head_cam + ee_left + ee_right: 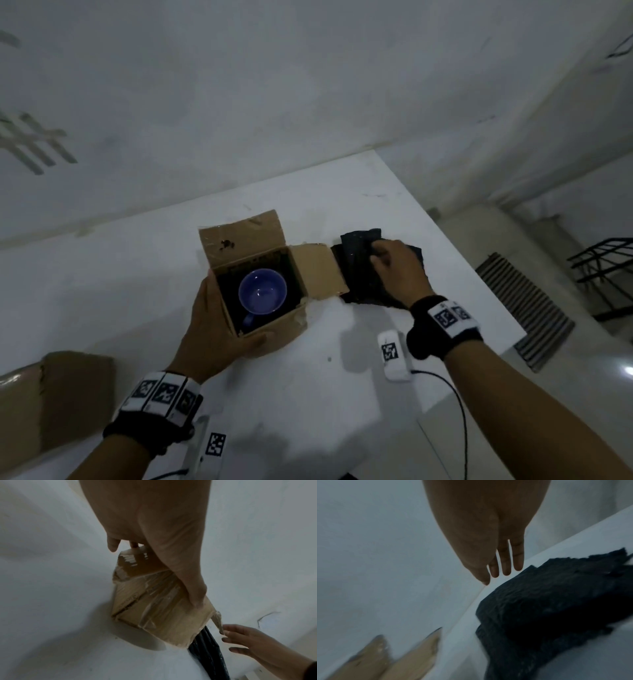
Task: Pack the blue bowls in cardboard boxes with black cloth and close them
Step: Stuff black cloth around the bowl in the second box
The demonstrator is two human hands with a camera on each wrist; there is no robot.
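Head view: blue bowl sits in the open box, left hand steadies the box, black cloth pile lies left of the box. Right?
One error: the black cloth pile lies right of the box, under the right hand, as the head view shows. The blue bowl and left hand are as stated.

Blue bowl [262,291] sits upright inside the open cardboard box [284,323] (black-lined), black cloth [363,274] beside it.

Dim and grey all over, with soft shadows under the cardboard box [154,601] on the white table [342,394]. Shiny glare on the tape. Blurry and smeared in the right wrist view, mostly the black cloth [556,615]. Bent, stretched edges everywhere.
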